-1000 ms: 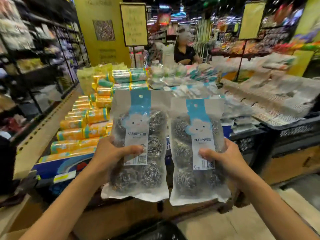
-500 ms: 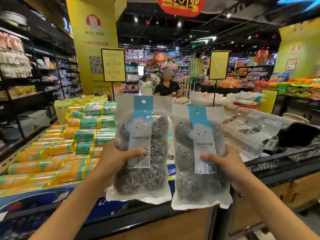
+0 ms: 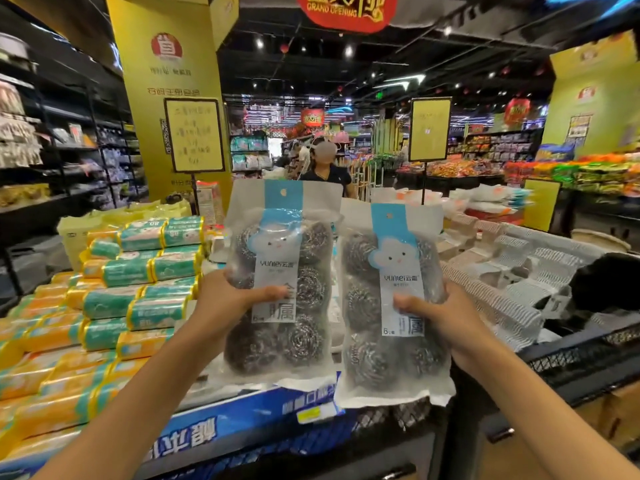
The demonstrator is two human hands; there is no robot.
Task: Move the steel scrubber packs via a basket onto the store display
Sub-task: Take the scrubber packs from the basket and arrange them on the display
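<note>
I hold two clear packs of steel scrubbers upright, side by side, above the store display [image 3: 242, 415]. My left hand [image 3: 225, 299] grips the left scrubber pack [image 3: 280, 271] by its left edge, thumb across the white label. My right hand [image 3: 440, 313] grips the right scrubber pack [image 3: 394, 306] by its right edge, thumb on the label. Each pack has a blue header strip and several silver wire balls inside. No basket is in view.
Stacked yellow and green rolls [image 3: 131, 289] fill the display to the left. Folded striped cloths [image 3: 512, 282] lie to the right above a black mesh rim [image 3: 581, 355]. A person [image 3: 325, 171] stands behind the display. Two yellow sign stands [image 3: 194, 135] rise at the back.
The view has tilted upward, showing more of the store ceiling and aisles. Both packs stay gripped and have risen slightly in front of me.
</note>
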